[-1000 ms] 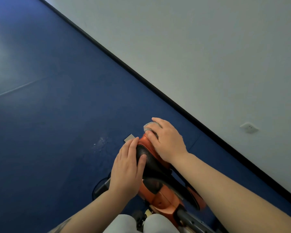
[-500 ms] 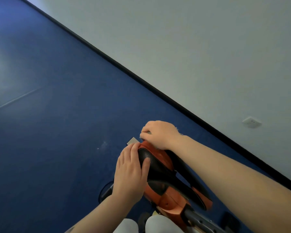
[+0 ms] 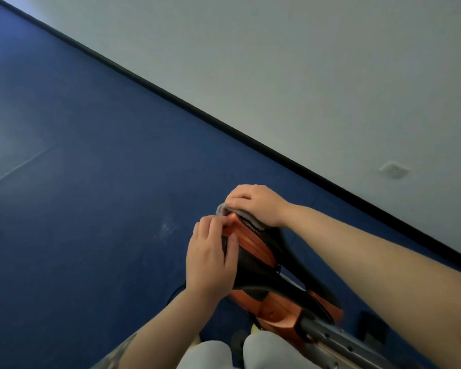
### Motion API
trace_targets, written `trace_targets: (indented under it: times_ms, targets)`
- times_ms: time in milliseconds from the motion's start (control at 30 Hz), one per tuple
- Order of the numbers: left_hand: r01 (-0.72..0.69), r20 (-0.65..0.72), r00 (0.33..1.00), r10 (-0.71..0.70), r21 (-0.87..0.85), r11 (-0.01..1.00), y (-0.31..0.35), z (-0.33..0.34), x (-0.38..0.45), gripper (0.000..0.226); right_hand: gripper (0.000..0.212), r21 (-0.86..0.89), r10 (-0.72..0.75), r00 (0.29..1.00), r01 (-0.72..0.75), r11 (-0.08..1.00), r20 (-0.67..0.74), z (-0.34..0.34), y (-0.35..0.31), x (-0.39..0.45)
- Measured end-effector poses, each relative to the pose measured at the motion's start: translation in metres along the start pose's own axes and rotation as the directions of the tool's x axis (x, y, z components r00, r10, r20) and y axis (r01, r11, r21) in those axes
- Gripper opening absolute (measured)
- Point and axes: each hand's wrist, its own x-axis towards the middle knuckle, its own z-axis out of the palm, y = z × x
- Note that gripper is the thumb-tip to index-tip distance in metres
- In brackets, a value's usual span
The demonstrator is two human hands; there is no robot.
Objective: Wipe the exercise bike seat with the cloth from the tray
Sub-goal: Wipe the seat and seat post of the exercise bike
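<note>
The exercise bike seat (image 3: 261,251) is black with orange trim and points away from me, low in the middle of the view. My right hand (image 3: 258,203) presses a grey cloth (image 3: 246,218) onto the seat's far tip, fingers curled over it. My left hand (image 3: 210,259) grips the seat's left side, thumb on top, fingertips near the tip. Most of the cloth is hidden under my right hand.
The grey seat post (image 3: 338,342) runs down to the lower right. Blue floor (image 3: 91,209) spreads to the left. A white wall (image 3: 304,75) with a black skirting strip and a socket (image 3: 394,169) lies to the right. My knees (image 3: 250,352) show at the bottom edge.
My right hand has slid with the cloth toward the seat's tip and curled over it. My left hand has shifted forward along the seat's left side.
</note>
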Motion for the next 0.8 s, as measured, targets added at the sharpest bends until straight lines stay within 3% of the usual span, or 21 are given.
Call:
trace_targets:
  times_ms: [100,167,267,367,467,533,700,800]
  targets:
    - [0.006,0.007,1.000,-0.006,-0.005,1.000,0.001,0.000,-0.001,0.025,0.036,0.246,0.181,0.979,-0.154,0.957,-0.094,-0.006,0.022,-0.002]
    - [0.006,-0.003,1.000,-0.006,-0.008,1.000,0.000,0.001,-0.002,0.027,0.037,0.168,0.228,0.967,-0.207,0.964,-0.115,0.001,0.016,-0.001]
    - [0.007,-0.007,1.000,-0.007,-0.007,1.000,0.000,0.002,-0.002,0.028,0.036,-0.037,0.120,0.979,-0.128,0.991,-0.162,0.014,0.001,-0.002]
    - [-0.034,0.013,0.999,0.033,0.020,0.999,0.000,0.001,-0.001,0.030,0.036,0.118,0.099,0.964,-0.072,0.990,-0.245,0.012,0.006,-0.013]
    - [-0.111,0.057,0.993,0.107,0.088,0.990,0.001,-0.002,0.001,0.034,0.041,0.296,0.308,0.895,-0.213,0.931,-0.324,0.017,0.021,-0.029]
    - [-0.173,0.100,0.982,0.159,0.149,0.974,0.002,-0.005,0.002,0.036,0.046,0.267,0.418,0.844,-0.341,0.902,-0.335,0.022,0.019,-0.032]
    - [-0.433,0.305,0.884,0.353,0.257,0.864,0.003,-0.011,0.020,0.043,0.049,0.267,0.452,0.835,-0.379,0.886,-0.314,0.017,0.003,-0.023]
    - [-0.530,0.389,0.814,0.431,0.195,0.825,0.005,-0.010,0.034,0.042,0.047,0.344,0.485,0.798,-0.370,0.863,-0.358,0.030,0.006,-0.056]
